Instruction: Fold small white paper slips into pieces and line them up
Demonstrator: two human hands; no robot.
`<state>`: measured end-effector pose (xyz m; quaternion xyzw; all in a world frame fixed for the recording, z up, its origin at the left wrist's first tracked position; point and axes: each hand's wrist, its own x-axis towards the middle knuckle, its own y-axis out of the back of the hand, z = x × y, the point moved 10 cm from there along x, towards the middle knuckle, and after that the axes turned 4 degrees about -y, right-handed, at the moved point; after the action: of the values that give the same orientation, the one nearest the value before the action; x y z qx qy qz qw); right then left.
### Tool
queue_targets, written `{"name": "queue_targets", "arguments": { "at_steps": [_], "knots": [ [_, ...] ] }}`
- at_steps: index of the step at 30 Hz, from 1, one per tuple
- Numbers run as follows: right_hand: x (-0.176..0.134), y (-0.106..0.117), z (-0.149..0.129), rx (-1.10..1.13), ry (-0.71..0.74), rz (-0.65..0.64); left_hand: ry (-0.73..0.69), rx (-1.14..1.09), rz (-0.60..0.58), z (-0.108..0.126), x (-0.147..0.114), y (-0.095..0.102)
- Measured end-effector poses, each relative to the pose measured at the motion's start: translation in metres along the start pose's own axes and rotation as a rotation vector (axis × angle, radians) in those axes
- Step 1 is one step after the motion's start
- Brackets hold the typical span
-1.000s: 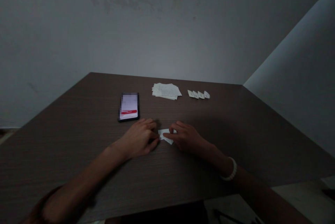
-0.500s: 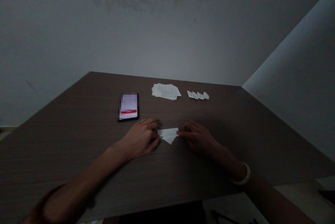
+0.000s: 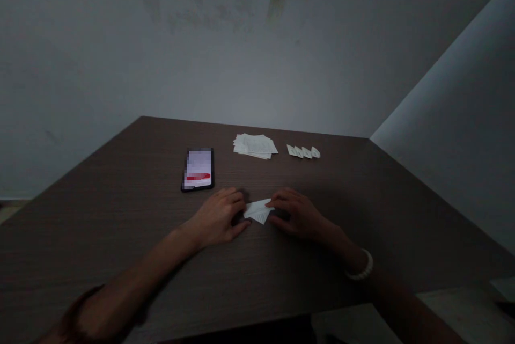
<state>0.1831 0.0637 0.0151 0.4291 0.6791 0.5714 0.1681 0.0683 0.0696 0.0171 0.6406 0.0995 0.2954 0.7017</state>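
Note:
A small folded sheet of printed paper [image 3: 258,211] lies on the table between my hands, with a triangular flap pointing toward me. My left hand [image 3: 221,216] rests at its left end, fingers curled around that corner and thumb stretched along the near side. At the upper right corner, the fingertips of my right hand [image 3: 296,213] press on the paper, the thumb lower down beside it. A white beaded bracelet [image 3: 364,268] circles my right wrist. The exact grip of the left fingertips is partly hidden.
Beyond my hands is a stack of printed paper sheets [image 3: 255,145]. Several small folded paper pieces [image 3: 303,152] lie in an overlapping row to its right. A phone [image 3: 198,169] with its screen lit lies at the left. The brown table [image 3: 132,188] meets a stained wall [image 3: 225,75].
My right hand has shifted slightly left, and its fingers now sit over the paper's upper right corner. The paper has tilted a little. The view has moved up slightly.

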Motion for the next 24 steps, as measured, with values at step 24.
{"name": "queue_targets", "arguments": {
  "at_steps": [24],
  "knots": [
    [0.022, -0.011, 0.01, -0.029, -0.012, -0.027, 0.277, -0.207, 0.12, -0.036, 0.005, -0.007]
  ]
}}
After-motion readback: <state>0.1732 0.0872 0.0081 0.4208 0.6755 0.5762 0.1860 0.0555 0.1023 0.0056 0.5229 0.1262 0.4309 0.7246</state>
